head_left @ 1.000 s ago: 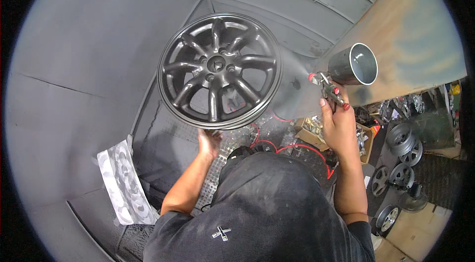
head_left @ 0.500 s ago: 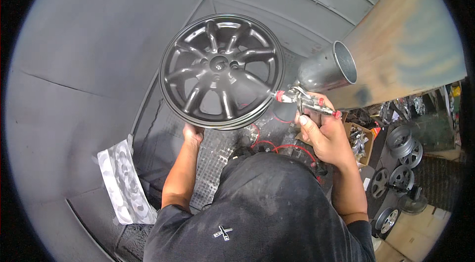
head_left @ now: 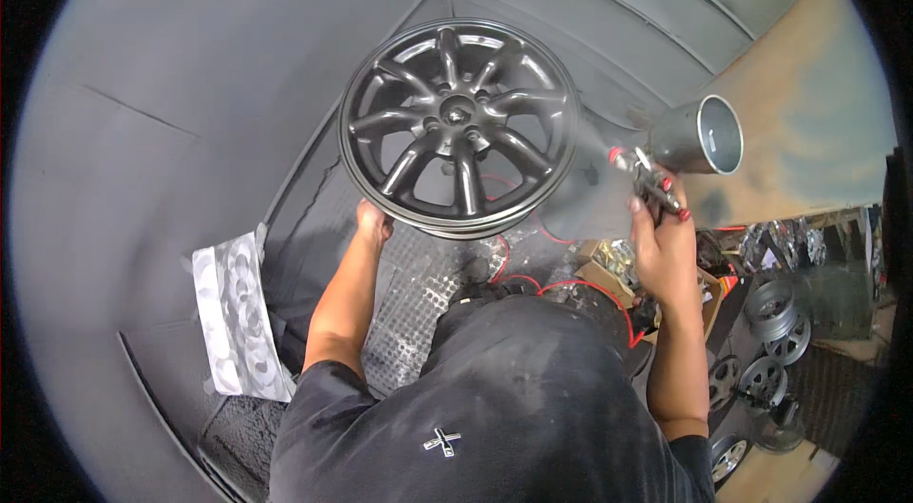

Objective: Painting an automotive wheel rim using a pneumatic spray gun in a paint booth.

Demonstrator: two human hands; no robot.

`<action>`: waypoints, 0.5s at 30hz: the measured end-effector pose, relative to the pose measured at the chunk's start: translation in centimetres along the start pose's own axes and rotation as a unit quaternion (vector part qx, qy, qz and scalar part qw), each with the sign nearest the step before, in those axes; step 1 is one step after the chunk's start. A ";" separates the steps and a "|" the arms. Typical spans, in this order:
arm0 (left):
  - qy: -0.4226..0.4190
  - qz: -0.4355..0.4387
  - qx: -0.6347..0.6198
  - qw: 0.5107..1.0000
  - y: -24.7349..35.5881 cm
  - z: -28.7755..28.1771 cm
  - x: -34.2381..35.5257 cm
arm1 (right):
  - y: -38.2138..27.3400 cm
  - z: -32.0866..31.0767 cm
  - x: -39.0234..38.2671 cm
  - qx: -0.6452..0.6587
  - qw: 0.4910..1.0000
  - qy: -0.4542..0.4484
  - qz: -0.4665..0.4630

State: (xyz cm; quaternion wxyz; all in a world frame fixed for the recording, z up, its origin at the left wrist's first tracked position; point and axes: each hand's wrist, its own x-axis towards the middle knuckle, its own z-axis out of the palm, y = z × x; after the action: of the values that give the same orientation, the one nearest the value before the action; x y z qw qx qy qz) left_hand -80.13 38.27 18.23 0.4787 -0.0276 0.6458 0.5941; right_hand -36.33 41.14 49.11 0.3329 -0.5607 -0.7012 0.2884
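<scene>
A glossy dark grey alloy wheel point(head_left: 465, 182) with several rounded spokes sits tilted in front of me, its face up. My left hand point(head_left: 375, 221) is closed at its near left underside, with the fingertips hidden beneath the rim. To the right of the wheel, my right hand point(head_left: 664, 251) grips a spray gun point(head_left: 654, 187) with red fittings. A grey metal cup point(head_left: 680, 137) is attached to the gun, its round end toward the right. The nozzle points left at the wheel, a short gap away from the rim, and a faint mist hangs between them.
Grey booth walls point(head_left: 238, 37) rise to the left and behind. A paint-blotched board point(head_left: 799, 132) leans at right. Red hose point(head_left: 594, 284) runs over the floor by a cardboard box point(head_left: 609, 280). Several other wheels point(head_left: 768, 308) lie at right; a white patterned sheet point(head_left: 233, 318) is at left.
My right hand has drawn the spray gun to the right, off the spokes and out past the rim. My left hand stays at the wheel's underside. The view has shifted somewhat.
</scene>
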 end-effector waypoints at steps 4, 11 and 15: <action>-0.027 0.029 -0.041 0.998 -3.9 0.8 -2.5 | -0.4 -0.4 -2.2 0.057 0.991 -0.121 0.004; -0.115 -0.134 -0.049 0.983 -18.6 4.2 -10.2 | -3.0 -1.5 -3.5 0.121 0.946 -0.297 0.037; -0.375 -0.239 0.156 0.882 -15.1 9.5 -17.1 | -1.6 -1.4 -3.0 0.063 0.978 -0.200 -0.015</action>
State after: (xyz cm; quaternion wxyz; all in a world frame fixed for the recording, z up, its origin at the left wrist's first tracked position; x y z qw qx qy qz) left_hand -56.21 32.29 19.71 0.8109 0.1191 0.4761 0.3188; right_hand -35.74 37.94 50.76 0.2249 -0.4589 -0.7426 0.4328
